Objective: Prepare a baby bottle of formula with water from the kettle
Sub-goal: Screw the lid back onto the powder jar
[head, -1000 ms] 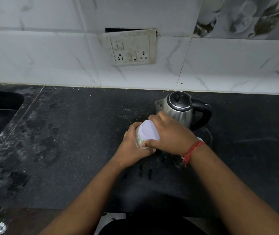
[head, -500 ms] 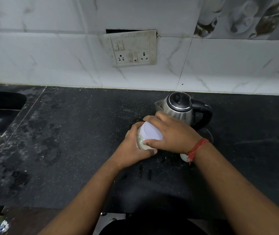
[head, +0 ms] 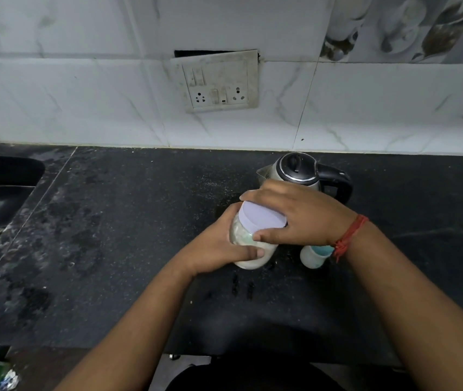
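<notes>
A clear formula jar (head: 243,238) with white powder inside stands on the black counter (head: 128,238) in the middle of the view. My left hand (head: 219,249) wraps round the jar's body. My right hand (head: 300,218) grips the jar's pale lilac lid (head: 259,217) from the right, fingers curled over its rim. A small white baby bottle (head: 313,256) with a teal inside stands just right of the jar, partly hidden under my right wrist. The steel kettle (head: 298,173) with a black lid and handle stands right behind my right hand.
A dark sink (head: 2,190) is set into the counter at the far left. A wall socket plate (head: 216,81) sits on the white tiled wall above. White powder specks lie scattered on the counter near the kettle.
My right hand has turned slightly on the lid and shifted, so the baby bottle under my wrist shows more. The jar stays in place.
</notes>
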Motion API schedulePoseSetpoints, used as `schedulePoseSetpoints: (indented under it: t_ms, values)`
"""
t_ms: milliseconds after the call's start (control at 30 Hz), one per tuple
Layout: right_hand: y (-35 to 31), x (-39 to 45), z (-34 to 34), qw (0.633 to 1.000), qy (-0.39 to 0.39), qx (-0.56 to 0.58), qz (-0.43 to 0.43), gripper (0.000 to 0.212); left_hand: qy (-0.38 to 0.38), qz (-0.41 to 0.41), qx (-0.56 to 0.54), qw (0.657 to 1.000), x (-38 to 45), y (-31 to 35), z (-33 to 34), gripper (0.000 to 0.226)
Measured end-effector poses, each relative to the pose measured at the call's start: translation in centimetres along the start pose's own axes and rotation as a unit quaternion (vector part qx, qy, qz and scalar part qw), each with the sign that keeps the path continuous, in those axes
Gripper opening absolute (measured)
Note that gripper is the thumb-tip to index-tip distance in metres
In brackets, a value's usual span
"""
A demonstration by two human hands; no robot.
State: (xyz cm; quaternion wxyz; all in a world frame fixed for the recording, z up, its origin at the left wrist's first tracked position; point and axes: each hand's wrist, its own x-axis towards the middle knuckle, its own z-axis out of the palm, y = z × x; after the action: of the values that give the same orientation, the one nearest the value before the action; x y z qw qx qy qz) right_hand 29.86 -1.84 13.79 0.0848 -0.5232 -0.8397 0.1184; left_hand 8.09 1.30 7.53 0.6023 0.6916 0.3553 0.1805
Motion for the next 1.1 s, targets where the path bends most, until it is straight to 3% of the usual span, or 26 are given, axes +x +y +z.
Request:
schedulePoseSetpoints:
  t_ms: [167,433,600,833,1100]
  values:
    - [-1.4,0.7,0.8,0.992,0.089,-0.066,0.055,0.068,0.053,0.008,0.016,0.998,0.4,0.8,1.2,0.082]
    - [-2.3,1.9,0.1,0.983,0.127,-0.038,0.125,0.063,0.129,0.023,-0.013,0.991,0.3,1.9,2.3,0.067]
    - [-2.7,2.7,0.2,0.972,0.129,-0.033,0.193,0.067,0.14,0.021,-0.03,0.989,0.5,1.8,2.3,0.076]
    - [-2.8,2.7,3.6,0.967,0.06,0.102,0.226,0.078,0.106,-0.035,-0.026,0.993,0.3,-1.5,0.5,0.083]
    - [-4.1,2.9,10.0,0.928,0.084,0.249,0.265,0.071,0.136,-0.055,-0.004,0.989,0.5,-8.0,-0.2,0.099]
